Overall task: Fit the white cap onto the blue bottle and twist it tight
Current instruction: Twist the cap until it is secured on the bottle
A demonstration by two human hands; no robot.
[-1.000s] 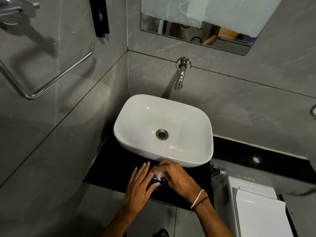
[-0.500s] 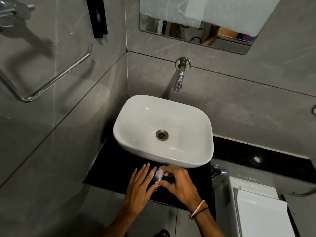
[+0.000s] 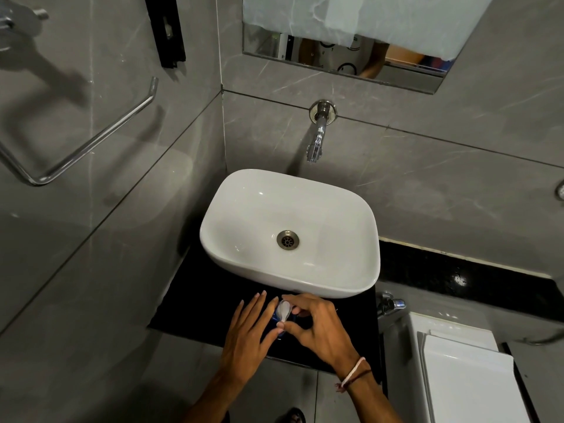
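Note:
A small blue bottle (image 3: 278, 326) stands on the black counter (image 3: 195, 303) just in front of the white basin, mostly hidden between my hands. The white cap (image 3: 284, 309) sits tilted at its top. My right hand (image 3: 320, 326) pinches the cap between thumb and fingertips. My left hand (image 3: 248, 334) rests flat against the bottle's left side with its fingers straight and spread, the thumb pressed to the bottle.
The white basin (image 3: 244, 270) sits right behind my hands, with a wall tap (image 3: 316, 145) above it. A chrome towel rail (image 3: 85, 148) juts from the left wall. A white toilet cistern (image 3: 464, 377) and a chrome valve (image 3: 390, 305) stand at the right.
My right hand has drawn back and turned, so the white cap now shows between its fingertips. The left hand has stayed against the bottle.

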